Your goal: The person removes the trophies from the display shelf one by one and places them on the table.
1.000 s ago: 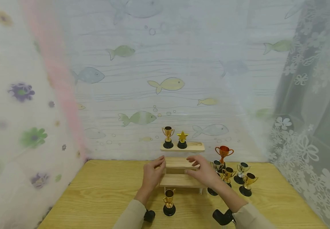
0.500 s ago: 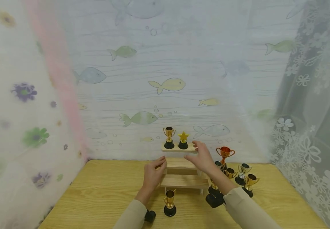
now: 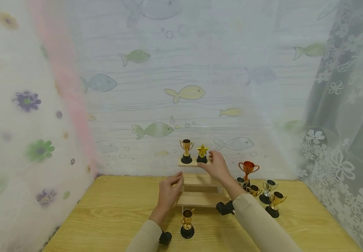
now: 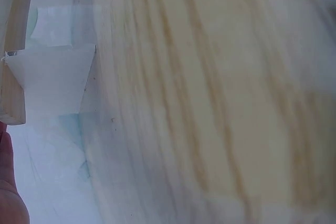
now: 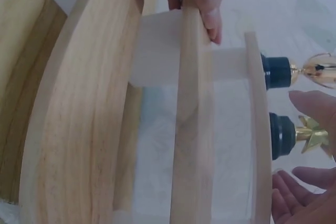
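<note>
A stepped wooden display stand (image 3: 200,200) rises in tiers at the middle of the table. My left hand (image 3: 169,190) holds the left end of its middle board (image 5: 191,103), fingers on both faces of the board in the right wrist view. On the top board stand a gold cup trophy (image 3: 186,145) and a gold star trophy (image 3: 202,150), both on black bases. My right hand (image 3: 217,168) is beside the star trophy, thumb and fingers spread to either side of it. In the left wrist view, pale grained wood (image 4: 184,93) fills most of the frame.
A gold cup trophy (image 3: 187,222) stands in front of the stand. To the right are several more: a red cup (image 3: 248,168), a silver cup (image 3: 269,187) and gold cups, one at the outer edge (image 3: 276,201). A fish-patterned curtain (image 3: 131,87) hangs behind the table.
My right hand has risen from the middle tier to the top board and moved left to the star trophy. My left hand keeps its place on the middle board.
</note>
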A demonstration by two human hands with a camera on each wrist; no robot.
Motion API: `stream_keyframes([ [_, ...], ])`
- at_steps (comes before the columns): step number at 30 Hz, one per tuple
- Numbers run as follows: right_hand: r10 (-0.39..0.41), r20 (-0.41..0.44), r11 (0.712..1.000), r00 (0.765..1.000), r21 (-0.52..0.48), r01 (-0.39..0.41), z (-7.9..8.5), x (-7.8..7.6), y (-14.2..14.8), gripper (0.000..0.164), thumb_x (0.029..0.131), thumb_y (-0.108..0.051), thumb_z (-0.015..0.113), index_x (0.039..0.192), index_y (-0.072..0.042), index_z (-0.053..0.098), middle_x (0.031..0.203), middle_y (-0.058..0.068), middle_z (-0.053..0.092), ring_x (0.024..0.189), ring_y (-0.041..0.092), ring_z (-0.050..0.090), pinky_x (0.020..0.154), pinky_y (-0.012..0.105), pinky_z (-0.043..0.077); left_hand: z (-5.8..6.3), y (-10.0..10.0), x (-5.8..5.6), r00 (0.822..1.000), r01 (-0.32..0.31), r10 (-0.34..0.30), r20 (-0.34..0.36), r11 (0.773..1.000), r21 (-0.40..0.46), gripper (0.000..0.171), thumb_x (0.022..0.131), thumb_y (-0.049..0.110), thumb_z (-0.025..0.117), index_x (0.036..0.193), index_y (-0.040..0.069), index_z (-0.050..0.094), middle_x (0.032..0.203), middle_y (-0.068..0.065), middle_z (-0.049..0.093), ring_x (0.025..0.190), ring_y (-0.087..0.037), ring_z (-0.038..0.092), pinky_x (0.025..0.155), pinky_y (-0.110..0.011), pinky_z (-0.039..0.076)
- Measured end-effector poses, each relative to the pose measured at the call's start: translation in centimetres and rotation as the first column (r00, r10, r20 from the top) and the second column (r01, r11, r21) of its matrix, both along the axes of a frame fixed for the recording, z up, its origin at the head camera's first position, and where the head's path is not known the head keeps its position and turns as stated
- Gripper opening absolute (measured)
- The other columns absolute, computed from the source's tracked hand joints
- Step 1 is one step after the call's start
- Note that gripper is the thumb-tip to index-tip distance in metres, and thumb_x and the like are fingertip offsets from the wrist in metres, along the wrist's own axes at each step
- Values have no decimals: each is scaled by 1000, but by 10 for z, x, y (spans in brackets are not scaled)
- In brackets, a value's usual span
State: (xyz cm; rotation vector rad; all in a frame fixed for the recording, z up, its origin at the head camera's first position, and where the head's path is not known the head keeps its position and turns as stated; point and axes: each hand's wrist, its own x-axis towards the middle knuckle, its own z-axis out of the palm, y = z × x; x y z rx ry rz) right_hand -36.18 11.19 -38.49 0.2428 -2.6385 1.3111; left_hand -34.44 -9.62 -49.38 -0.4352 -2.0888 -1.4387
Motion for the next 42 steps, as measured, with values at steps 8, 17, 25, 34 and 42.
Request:
stream_keyframes([
  [8, -47, -12, 998, 999, 30, 47, -4, -7, -5, 67, 92, -25, 78, 143, 10, 51, 137, 26, 56, 125, 41, 57, 103, 55, 50, -2, 1, 1, 1000, -3, 3, -6, 1000, -21, 22, 98, 12, 70, 115, -1, 76, 124, -10, 72, 105, -25, 73, 89, -40, 60],
  [17, -87, -29, 996, 996, 12, 87, -9, -11, -8, 58, 92, -24, 77, 135, 9, 58, 133, 25, 57, 121, 42, 57, 100, 56, 51, -3, 1, 0, 1000, -7, 7, 0, 1000, -18, 22, 98, 13, 70, 115, 0, 77, 124, -8, 72, 106, -24, 73, 90, -40, 60],
  [25, -117, -75, 993, 990, 22, 119, -14, -8, -11, 49, 91, -23, 79, 125, 10, 66, 121, 23, 59, 105, 37, 59, 88, 53, 53, -4, 3, 3, 1000, -3, 3, 2, 1000, -25, 23, 99, 13, 69, 115, -1, 76, 124, -11, 72, 106, -26, 73, 89, -39, 60],
  [34, -114, -78, 993, 990, 1, 115, -14, -7, -11, 52, 91, -21, 79, 129, 11, 64, 123, 24, 58, 110, 39, 59, 92, 53, 52, -4, 3, 3, 1000, 0, 0, 7, 1000, -12, 22, 98, 12, 70, 115, -1, 77, 124, -11, 72, 107, -26, 73, 89, -39, 60],
  [42, -108, -76, 994, 991, -6, 108, -14, -13, -11, 53, 92, -24, 78, 132, 9, 63, 126, 23, 57, 113, 39, 59, 95, 53, 53, -2, 2, -1, 1000, -8, 8, -7, 1000, -1, 21, 98, 11, 70, 113, -1, 77, 123, -10, 72, 107, -26, 73, 89, -39, 60],
])
